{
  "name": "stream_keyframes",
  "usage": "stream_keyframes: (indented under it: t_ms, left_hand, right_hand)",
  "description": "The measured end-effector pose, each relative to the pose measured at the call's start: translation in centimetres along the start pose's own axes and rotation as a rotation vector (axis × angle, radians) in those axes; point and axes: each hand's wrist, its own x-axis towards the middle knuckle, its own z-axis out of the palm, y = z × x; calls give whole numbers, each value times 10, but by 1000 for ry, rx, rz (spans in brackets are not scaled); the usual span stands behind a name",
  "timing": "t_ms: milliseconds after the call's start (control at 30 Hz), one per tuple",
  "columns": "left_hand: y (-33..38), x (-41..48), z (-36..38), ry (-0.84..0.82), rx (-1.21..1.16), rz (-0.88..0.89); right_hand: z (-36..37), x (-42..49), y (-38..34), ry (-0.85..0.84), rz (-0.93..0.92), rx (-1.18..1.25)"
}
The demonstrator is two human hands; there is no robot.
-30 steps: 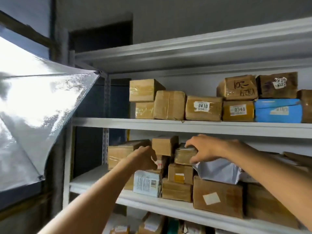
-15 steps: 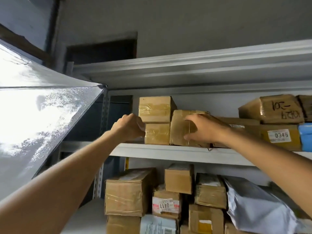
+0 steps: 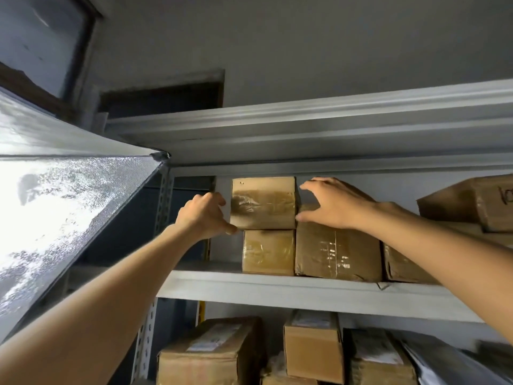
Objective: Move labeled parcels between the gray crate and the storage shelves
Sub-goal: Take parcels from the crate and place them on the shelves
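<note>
**Upper tier of the storage shelves (image 3: pixel 277 290), seen from below.** I am working on the top parcel (image 3: pixel 263 202), which is sitting at the left end of this tier. It is resting on a lower parcel (image 3: pixel 268 251) and standing just beside a larger parcel (image 3: pixel 337 251) to its right. The left grip (image 3: pixel 204 215) is setting its thumb against the top parcel's lower left corner, with its fingers curling just beside the left face; I cannot tell whether they are closing on the cardboard. The right grip (image 3: pixel 333 204) is spreading wide and holding nothing, its thumb and forefinger lying along the right face. The gray crate is lying outside the view.

The top parcel is presenting its taped face toward the near side. Its visible long axis is running left to right along the shelf, and its depth toward the far wall is hidden. I am judging it to be a stiff carton, probably light for its modest bulk, with glossy tape making the front slippery. I am therefore planning to take hold on the bare left and right faces, squeezing evenly and drawing it nearward so that the lower parcel is not dragging along.
</note>
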Motion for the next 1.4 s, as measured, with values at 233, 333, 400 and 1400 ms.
stream_keyframes:
  t_ms: [233, 333, 400, 1400]
  left_hand:
    - [8, 25, 21, -150, -388, 6]
    - [1, 39, 38, -53, -724, -9]
    - [-1, 42, 44, -19, -807, -29]
    - [59, -77, -16, 615, -697, 195]
  right_hand:
    - [24, 30, -5, -27, 130, 40]
    - [29, 35, -10, 46, 144, 53]
    - [29, 33, -13, 84, 160, 94]
    - [-3, -37, -45, 546, 413, 1532]
